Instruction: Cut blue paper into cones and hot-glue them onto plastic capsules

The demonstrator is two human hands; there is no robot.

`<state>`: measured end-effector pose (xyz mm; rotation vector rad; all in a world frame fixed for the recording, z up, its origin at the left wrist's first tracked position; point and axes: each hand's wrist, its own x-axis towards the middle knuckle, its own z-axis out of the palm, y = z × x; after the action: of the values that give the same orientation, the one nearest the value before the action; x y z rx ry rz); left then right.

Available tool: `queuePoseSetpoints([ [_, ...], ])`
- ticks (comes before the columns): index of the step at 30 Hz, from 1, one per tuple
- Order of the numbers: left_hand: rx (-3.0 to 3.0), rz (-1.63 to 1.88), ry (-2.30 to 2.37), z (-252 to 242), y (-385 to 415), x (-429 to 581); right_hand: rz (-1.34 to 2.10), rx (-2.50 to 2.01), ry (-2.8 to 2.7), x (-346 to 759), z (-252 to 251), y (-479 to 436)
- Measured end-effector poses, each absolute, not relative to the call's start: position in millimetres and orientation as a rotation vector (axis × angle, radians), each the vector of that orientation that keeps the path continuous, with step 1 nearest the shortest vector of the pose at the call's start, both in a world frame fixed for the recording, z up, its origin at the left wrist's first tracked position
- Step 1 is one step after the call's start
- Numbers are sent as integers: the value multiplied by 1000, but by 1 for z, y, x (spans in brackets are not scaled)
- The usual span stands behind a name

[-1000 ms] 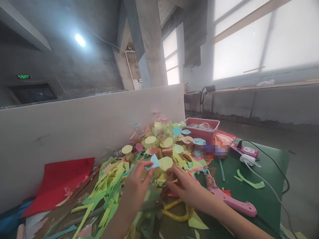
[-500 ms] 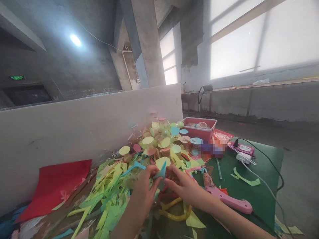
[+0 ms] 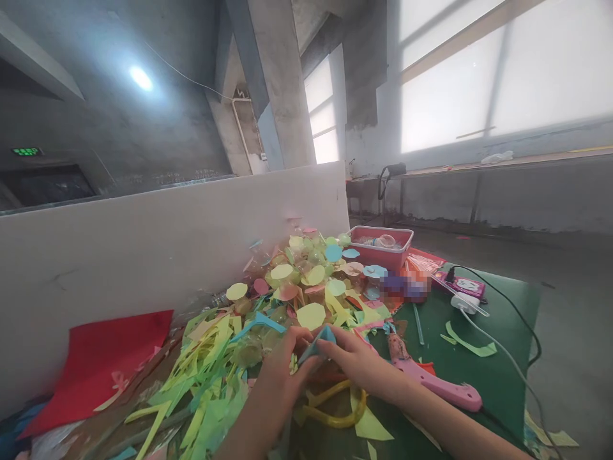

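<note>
My left hand (image 3: 285,367) and my right hand (image 3: 357,358) meet over a heap of paper scraps (image 3: 215,364). Between their fingertips both pinch a small blue paper piece (image 3: 317,342), folded into a ridge. A yellow paper disc (image 3: 311,315) lies just beyond the fingers. Under my wrists lie yellow-handled scissors (image 3: 335,409). A pink glue gun (image 3: 431,380) rests on the green mat just right of my right hand.
A white board (image 3: 143,243) walls off the table's far side. Coloured paper discs on clear cups (image 3: 311,271) are piled behind the scraps. A red tray (image 3: 380,246), a red sheet (image 3: 100,358), a pink power strip (image 3: 462,285) with cables and a green mat (image 3: 498,358) are around.
Both hands have drawn slightly toward me and closed together on the blue paper piece, which went from flat in the left fingers to folded between both hands.
</note>
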<state>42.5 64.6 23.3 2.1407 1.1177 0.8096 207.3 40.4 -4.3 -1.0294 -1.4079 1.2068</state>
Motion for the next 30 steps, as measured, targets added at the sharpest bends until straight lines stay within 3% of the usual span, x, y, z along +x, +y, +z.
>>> queuePoseSetpoints([
  [9, 1837, 991, 1138, 21, 80, 35, 1305, -912, -1343, 209, -11, 50],
  [14, 1820, 870, 1123, 20, 80, 35, 1389, -952, -1288, 210, -12, 49],
  [25, 1896, 870, 1128, 23, 88, 24, 1221, -1075, -1228, 210, -24, 58],
  [30, 2208, 794, 1294, 36, 93, 8, 1061, -1211, -1261, 215, -23, 59],
])
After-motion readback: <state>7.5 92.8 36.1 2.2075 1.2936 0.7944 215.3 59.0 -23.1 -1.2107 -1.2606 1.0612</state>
